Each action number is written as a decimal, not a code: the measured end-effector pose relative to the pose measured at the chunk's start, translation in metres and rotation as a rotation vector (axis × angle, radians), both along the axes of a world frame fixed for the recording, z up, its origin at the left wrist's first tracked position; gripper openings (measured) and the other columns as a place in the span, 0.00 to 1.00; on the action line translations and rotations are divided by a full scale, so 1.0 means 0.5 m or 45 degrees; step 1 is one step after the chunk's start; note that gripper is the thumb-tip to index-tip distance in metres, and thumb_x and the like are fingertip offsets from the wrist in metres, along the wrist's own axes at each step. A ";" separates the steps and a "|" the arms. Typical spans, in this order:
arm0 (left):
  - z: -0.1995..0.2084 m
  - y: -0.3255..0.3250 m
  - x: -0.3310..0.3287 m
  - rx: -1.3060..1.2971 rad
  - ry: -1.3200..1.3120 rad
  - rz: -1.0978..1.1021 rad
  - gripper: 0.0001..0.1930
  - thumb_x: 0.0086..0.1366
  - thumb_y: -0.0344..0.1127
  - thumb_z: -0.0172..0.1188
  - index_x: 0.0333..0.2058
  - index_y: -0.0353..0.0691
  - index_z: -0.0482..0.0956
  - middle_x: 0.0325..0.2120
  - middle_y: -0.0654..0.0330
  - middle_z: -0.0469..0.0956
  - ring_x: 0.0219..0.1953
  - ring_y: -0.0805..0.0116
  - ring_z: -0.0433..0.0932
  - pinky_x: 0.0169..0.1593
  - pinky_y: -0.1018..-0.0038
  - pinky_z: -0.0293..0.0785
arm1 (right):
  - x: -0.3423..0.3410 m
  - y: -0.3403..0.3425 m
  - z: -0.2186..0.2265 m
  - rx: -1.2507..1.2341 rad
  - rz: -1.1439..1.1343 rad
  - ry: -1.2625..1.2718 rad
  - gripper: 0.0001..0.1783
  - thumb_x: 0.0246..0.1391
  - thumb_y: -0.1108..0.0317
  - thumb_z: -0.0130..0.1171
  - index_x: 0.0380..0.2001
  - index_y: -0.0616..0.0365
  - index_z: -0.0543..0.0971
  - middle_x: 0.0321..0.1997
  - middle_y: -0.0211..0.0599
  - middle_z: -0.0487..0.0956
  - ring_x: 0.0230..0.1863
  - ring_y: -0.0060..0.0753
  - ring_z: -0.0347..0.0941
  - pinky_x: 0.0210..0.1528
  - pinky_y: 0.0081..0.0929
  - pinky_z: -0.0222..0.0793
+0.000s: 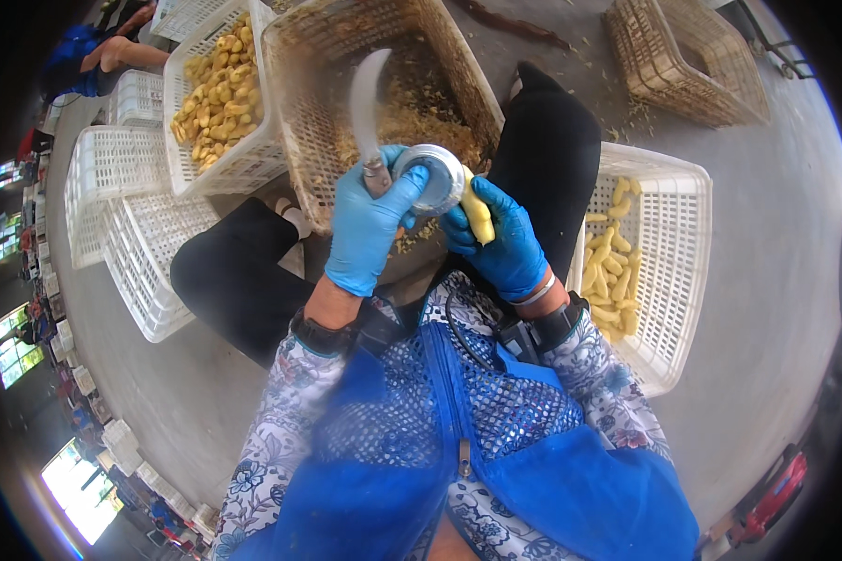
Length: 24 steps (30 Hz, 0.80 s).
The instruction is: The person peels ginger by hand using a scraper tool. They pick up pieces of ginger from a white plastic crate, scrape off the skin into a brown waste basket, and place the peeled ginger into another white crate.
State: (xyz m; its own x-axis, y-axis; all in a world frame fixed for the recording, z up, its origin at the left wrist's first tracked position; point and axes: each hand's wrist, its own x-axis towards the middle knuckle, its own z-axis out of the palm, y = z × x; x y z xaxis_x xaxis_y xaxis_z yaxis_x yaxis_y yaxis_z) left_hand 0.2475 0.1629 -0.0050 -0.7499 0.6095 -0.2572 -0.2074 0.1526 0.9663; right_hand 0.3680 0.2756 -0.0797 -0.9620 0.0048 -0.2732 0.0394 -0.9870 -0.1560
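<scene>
My left hand (370, 220), in a blue glove, is closed around the handle of a curved knife (366, 107), whose blade points up and away. Its thumb also presses a round, silvery, shallow cup-like piece (447, 178) that I cannot name surely. A peeled, pale yellow root piece (478, 213) is gripped in my gloved right hand (510, 238), tilted beside the round piece's rim and seemingly touching it. Beyond both hands, between my knees, a dirty white crate (299, 112) holds peel scraps (412, 122).
At the left, a white crate (180, 168) is filled with yellow-brown roots (223, 93). Several white crates (145, 243) stand by it. On my right, another crate (678, 271) holds peeled pieces (612, 266). A brownish crate (688, 70) lies far right. Another person's arm (126, 53) shows far left.
</scene>
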 end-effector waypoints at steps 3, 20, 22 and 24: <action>-0.003 0.006 0.012 -0.006 0.005 -0.045 0.12 0.61 0.36 0.61 0.39 0.35 0.77 0.21 0.67 0.74 0.17 0.84 0.68 0.19 0.87 0.61 | 0.005 -0.017 0.050 0.979 -0.185 -0.065 0.15 0.60 0.57 0.48 0.40 0.59 0.72 0.28 0.32 0.70 0.28 0.25 0.65 0.31 0.19 0.63; -0.017 -0.071 0.016 -0.287 -0.370 -0.174 0.12 0.62 0.40 0.59 0.35 0.35 0.77 0.18 0.67 0.72 0.13 0.83 0.65 0.14 0.87 0.54 | -0.027 -0.012 0.049 0.959 -0.347 -0.234 0.13 0.57 0.71 0.56 0.45 0.65 0.76 0.44 0.35 0.79 0.43 0.24 0.74 0.48 0.23 0.70; -0.024 -0.090 0.014 -0.340 -0.364 -0.185 0.14 0.61 0.40 0.60 0.37 0.34 0.77 0.18 0.66 0.72 0.13 0.83 0.65 0.14 0.86 0.55 | -0.027 -0.022 0.033 1.062 -0.356 -0.271 0.14 0.57 0.71 0.56 0.45 0.65 0.77 0.42 0.34 0.79 0.40 0.22 0.73 0.45 0.21 0.70; -0.034 -0.120 0.019 -0.487 -0.322 -0.214 0.15 0.59 0.39 0.61 0.37 0.33 0.77 0.18 0.66 0.72 0.13 0.83 0.65 0.14 0.86 0.56 | -0.034 -0.012 0.039 0.998 -0.439 -0.301 0.13 0.58 0.69 0.55 0.45 0.64 0.77 0.38 0.32 0.79 0.37 0.21 0.73 0.42 0.20 0.70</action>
State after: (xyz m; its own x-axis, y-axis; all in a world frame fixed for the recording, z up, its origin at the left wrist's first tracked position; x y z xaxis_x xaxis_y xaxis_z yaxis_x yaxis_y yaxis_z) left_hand 0.2572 0.1028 -0.0219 -0.5341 0.5432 -0.6478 -0.3705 0.5384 0.7569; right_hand 0.3511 0.2694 -0.0600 -0.7911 0.5532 -0.2611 -0.1237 -0.5627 -0.8173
